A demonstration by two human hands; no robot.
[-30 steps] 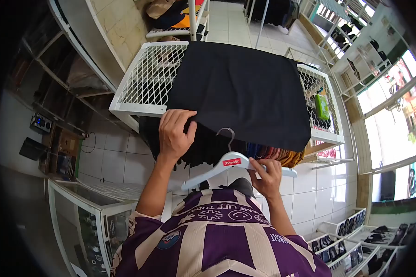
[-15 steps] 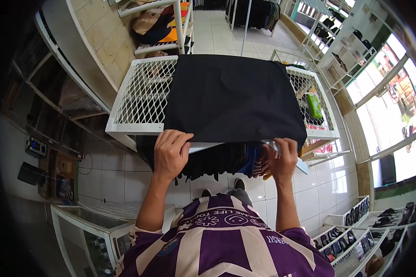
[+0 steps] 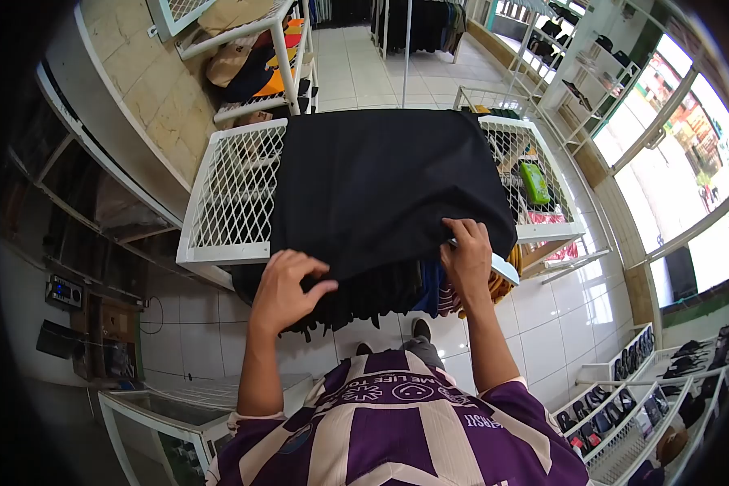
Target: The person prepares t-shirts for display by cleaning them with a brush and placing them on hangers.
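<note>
A black cloth (image 3: 381, 178) lies over the middle of a white mesh-topped rack (image 3: 233, 190), its near edge hanging over the front. My left hand (image 3: 290, 290) is by the cloth's near left corner, thumb and fingers apart, holding nothing. At the near right part of the cloth is my right hand (image 3: 468, 257), its fingers bent on the fabric; whether they pinch it is hard to tell. A pale flat strip (image 3: 506, 270) sticks out beside my right hand, from under the cloth. Dark garments (image 3: 356, 300) hang below the rack's front edge.
A green packet (image 3: 535, 184) lies on the rack's right mesh. Shelves with folded caps and cloths (image 3: 255, 69) stand at the back left. A glass case (image 3: 158, 421) is at the lower left, and racks of small goods (image 3: 616, 413) are at the lower right.
My left hand has let go of the cloth's edge and opened. The near edge now hangs lower, covering the pale strip in the middle. My right hand has moved slightly left and up onto the cloth.
</note>
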